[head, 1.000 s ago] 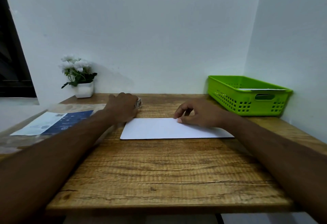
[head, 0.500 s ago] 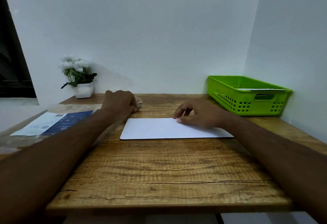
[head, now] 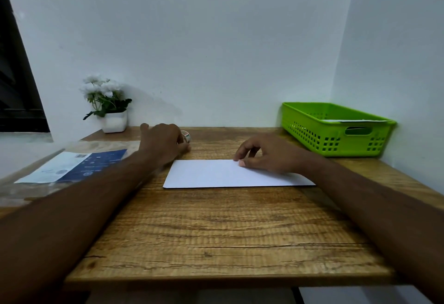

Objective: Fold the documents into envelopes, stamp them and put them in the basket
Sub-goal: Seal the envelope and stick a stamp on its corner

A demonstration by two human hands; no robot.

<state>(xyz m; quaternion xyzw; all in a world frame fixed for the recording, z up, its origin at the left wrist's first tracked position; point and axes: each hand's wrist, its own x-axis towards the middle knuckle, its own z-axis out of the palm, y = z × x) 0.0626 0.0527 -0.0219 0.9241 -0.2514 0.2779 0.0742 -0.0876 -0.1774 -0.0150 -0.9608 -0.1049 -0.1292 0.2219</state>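
Observation:
A white envelope [head: 225,174] lies flat on the wooden desk [head: 225,231], in the middle. My right hand [head: 269,155] rests on the envelope's far right part, thumb tip and fingertips pressing it down. My left hand [head: 163,143] is behind the envelope's left corner. Its fingers and thumb are curled round a small stamp roll [head: 187,135], which is mostly hidden by the hand. The green plastic basket [head: 336,145] stands at the back right against the wall, and a white envelope [head: 355,120] shows inside it.
A blue and white printed document [head: 72,165] lies at the left on a clear plastic sleeve [head: 28,193]. A white pot of white flowers [head: 113,121] stands at the back left. Walls close off the back and the right side.
My left hand has shifted slightly back around the stamp roll, and its thumb now shows under the roll. My right hand and the envelope have stayed in place.

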